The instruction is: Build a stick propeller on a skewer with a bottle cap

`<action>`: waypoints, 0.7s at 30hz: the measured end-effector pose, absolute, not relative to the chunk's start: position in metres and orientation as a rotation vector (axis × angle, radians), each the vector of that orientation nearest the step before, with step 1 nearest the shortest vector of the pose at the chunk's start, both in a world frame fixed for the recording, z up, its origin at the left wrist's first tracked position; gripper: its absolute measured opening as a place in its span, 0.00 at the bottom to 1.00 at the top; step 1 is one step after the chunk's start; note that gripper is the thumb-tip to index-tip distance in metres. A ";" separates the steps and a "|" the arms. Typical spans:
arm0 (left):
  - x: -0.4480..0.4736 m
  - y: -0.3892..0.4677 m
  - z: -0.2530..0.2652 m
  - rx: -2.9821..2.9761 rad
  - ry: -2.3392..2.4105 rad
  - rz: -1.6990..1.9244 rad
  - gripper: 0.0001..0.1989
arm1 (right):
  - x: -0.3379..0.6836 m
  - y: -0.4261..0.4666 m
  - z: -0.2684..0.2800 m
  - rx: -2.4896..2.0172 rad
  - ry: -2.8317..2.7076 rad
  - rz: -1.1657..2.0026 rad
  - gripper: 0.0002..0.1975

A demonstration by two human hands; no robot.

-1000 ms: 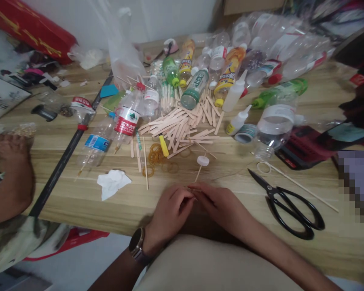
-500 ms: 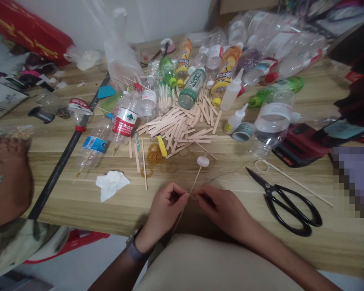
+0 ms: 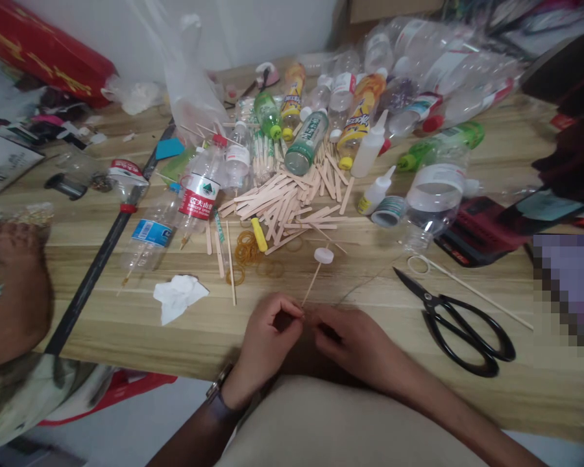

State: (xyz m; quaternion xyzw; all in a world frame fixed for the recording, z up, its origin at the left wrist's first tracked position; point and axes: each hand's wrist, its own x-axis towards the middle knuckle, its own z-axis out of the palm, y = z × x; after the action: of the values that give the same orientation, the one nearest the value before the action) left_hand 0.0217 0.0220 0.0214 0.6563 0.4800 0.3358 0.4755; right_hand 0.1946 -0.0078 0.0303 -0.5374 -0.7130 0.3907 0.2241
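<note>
My left hand (image 3: 267,334) and my right hand (image 3: 353,340) meet at the near edge of the wooden table (image 3: 126,324). Both pinch the near end of a thin wooden skewer (image 3: 313,281). The skewer runs away from me to a white bottle cap (image 3: 324,255) stuck on its far end. A thin thread (image 3: 365,283) trails from my right hand toward the scissors. A watch sits on my left wrist.
Black scissors (image 3: 460,321) lie to the right. Farther back are a heap of craft sticks (image 3: 287,201), rubber bands (image 3: 247,250), glue bottles (image 3: 376,191) and many plastic bottles (image 3: 202,188). A crumpled tissue (image 3: 178,295) and a black rod (image 3: 102,253) lie left. Another person's arm (image 3: 10,298) rests at the far left.
My fingers shifted from a closed clasp to pinching the skewer's near end. The skewer and cap swung slightly left. The camera view drifted a little.
</note>
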 end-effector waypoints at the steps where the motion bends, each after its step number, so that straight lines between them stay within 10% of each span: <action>1: 0.021 0.021 0.021 1.663 1.162 0.846 0.06 | 0.195 -0.008 0.029 -1.494 -1.955 1.075 0.07; 21: 0.022 0.013 0.015 2.395 0.993 1.195 0.11 | 0.194 -0.005 0.036 -1.559 -1.717 1.023 0.12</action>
State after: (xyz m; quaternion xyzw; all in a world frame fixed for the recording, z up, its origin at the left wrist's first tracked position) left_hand 0.0216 0.0129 0.0154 0.8302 0.3443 0.4144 0.1430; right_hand 0.1941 -0.0050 0.0363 -0.5869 -0.6463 0.3852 0.2990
